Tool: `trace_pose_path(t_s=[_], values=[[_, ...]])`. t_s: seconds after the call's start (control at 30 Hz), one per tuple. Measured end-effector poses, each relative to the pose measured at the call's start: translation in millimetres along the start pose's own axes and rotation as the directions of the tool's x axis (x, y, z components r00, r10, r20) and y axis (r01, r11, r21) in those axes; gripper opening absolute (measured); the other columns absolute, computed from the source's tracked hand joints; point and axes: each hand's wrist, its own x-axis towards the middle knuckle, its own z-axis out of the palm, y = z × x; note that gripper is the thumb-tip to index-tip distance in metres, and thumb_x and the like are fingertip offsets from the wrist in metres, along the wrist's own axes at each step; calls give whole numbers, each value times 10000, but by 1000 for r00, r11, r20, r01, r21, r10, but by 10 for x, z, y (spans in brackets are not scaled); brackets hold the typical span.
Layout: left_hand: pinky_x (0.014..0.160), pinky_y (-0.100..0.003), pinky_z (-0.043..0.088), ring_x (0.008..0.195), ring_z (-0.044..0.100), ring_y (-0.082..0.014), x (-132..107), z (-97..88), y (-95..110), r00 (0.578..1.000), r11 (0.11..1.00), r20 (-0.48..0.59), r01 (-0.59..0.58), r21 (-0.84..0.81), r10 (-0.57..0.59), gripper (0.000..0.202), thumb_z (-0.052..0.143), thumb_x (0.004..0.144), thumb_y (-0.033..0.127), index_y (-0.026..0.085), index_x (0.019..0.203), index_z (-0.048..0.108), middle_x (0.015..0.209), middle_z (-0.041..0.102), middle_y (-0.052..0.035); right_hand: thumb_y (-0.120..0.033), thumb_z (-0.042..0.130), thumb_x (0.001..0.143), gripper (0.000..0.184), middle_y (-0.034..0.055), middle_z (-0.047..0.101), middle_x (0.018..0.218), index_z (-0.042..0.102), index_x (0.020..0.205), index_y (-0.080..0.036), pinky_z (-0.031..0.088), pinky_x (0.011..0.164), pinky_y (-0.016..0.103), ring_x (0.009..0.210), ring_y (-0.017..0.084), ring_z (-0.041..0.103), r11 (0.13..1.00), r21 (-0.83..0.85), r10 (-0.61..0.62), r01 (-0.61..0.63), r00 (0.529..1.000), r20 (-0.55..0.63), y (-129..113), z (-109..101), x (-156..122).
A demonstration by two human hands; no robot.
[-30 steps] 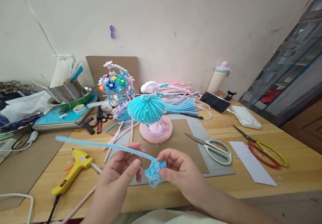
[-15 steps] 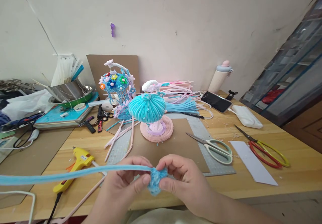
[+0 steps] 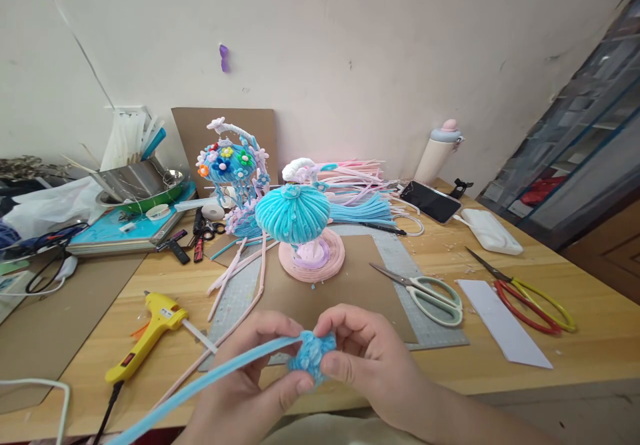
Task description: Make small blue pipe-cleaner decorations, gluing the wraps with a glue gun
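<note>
Our right hand [image 3: 373,358] has the blue bundle [image 3: 313,358] pinched by its right side, our left hand [image 3: 250,365] steadying the left, equally close, above the table [image 3: 440,368] by its near edge; the long strip [image 3: 215,378] slants down leftward across our left hand.

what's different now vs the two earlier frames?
The blue strip swung from pointing left to slanting down-left, toward the viewer. The left hand came in from beside the blue bundle to its left edge. Unchanged: the right hand pinches the bundle; glue gun, teal dome and both scissors stayed put.
</note>
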Motion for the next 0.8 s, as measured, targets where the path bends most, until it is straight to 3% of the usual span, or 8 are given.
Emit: trace_pose_path(t_s=[0.23, 0.53, 0.7, 0.8], values=[[622, -204, 525, 672, 643, -146, -26, 133, 19, 979, 992, -158, -122, 40, 127, 226, 798, 612, 182, 243, 801, 692, 772, 693, -16, -336, 752, 712, 256, -17, 562, 712, 617, 857, -173, 397, 609, 191, 638, 84, 473, 999, 46, -10, 10, 1000, -1, 13, 4, -3], [609, -256, 525, 686, 644, -191, -35, 198, 24, 956, 974, -188, -218, 67, 227, 177, 797, 620, 269, 253, 786, 739, 753, 706, -55, -351, 771, 685, 279, -9, 564, 695, 622, 841, -173, 419, 588, 194, 619, 88, 480, 997, 77, -18, 21, 999, -34, 21, 1, -1], [697, -283, 524, 739, 656, -223, -81, 194, 101, 944, 962, -267, -129, 241, 193, 160, 701, 714, 390, 244, 742, 759, 770, 721, -79, -372, 780, 671, 310, -13, 570, 698, 616, 845, -175, 423, 590, 188, 615, 83, 487, 993, 115, 16, -14, 1000, -13, 45, 4, -8], [674, -250, 516, 749, 652, -213, -89, 200, 136, 944, 970, -292, -90, 224, 155, 176, 693, 715, 418, 252, 726, 751, 752, 719, -61, -366, 781, 674, 314, -10, 584, 721, 613, 859, -175, 432, 613, 189, 637, 83, 505, 989, 149, 25, -25, 1000, -1, 49, 7, -12]])
